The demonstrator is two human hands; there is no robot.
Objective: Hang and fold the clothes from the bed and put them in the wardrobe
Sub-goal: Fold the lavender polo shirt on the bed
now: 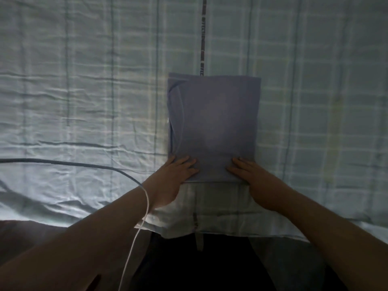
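A blue-grey garment lies folded into a neat rectangle on the bed, near the middle of the view. My left hand rests on its near left corner, thumb on top and fingers at the edge. My right hand presses on the near right corner in the same way. Both hands seem to pinch the near edge of the fold. The fold's left side shows several layered edges.
The bed is covered with a pale checked sheet, wrinkled on the left. A dark cable runs across the sheet from the left, and a thin white cord hangs over my left forearm. The bed's near edge is just below my hands.
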